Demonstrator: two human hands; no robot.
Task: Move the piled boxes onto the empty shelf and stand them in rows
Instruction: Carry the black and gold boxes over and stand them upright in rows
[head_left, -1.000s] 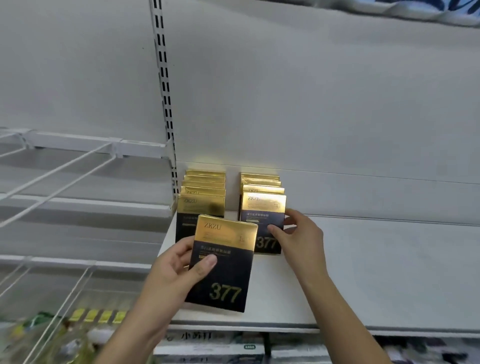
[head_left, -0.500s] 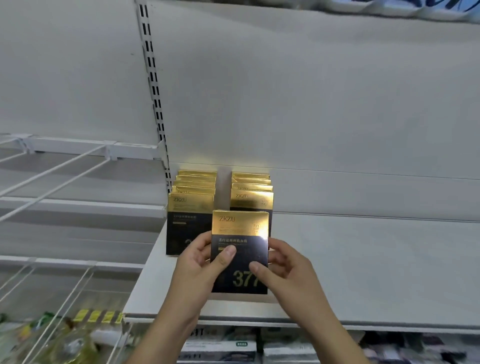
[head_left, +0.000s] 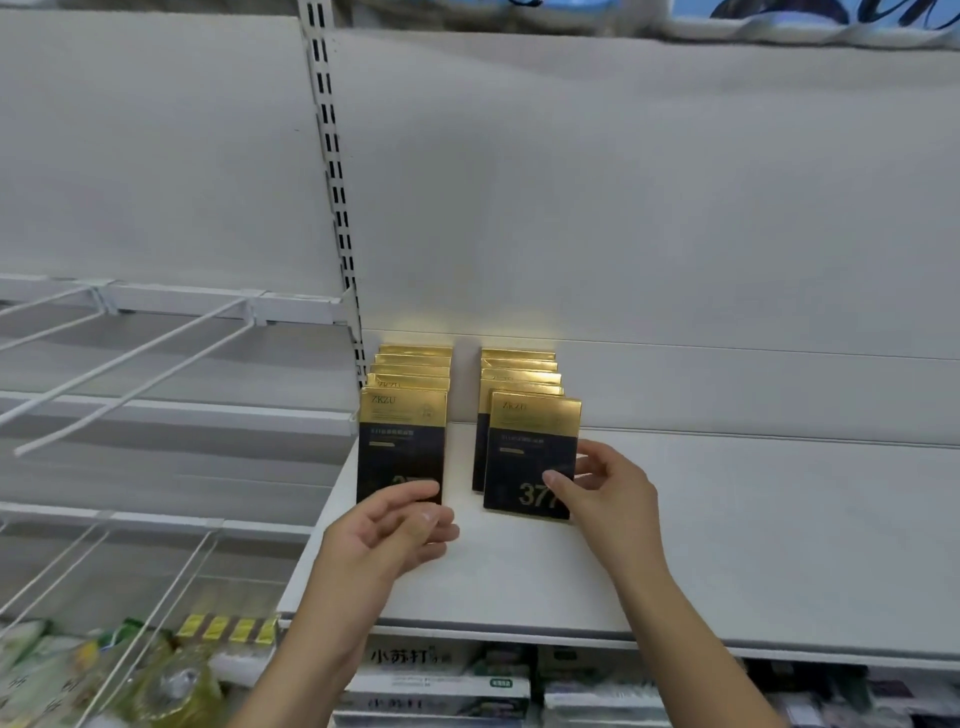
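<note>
Two rows of gold-and-black boxes marked 377 stand upright at the left end of the white shelf (head_left: 727, 519). The left row (head_left: 402, 436) has several boxes and so does the right row (head_left: 519, 374). The front box of the right row (head_left: 532, 452) stands on the shelf with my right hand (head_left: 605, 493) gripping its lower right edge, thumb on the face. My left hand (head_left: 387, 530) hovers in front of the left row's front box, fingers loosely curled, holding nothing.
White wire shelf dividers (head_left: 130, 364) reach out on the left bay. A slotted upright (head_left: 335, 182) separates the bays. Packaged goods (head_left: 441, 680) fill the shelf below, and bottles (head_left: 171, 680) sit at the lower left.
The box I held in both hands has gone to the front of the right row and stands there. My left hand has let go and drawn back; my right hand stays on the box.
</note>
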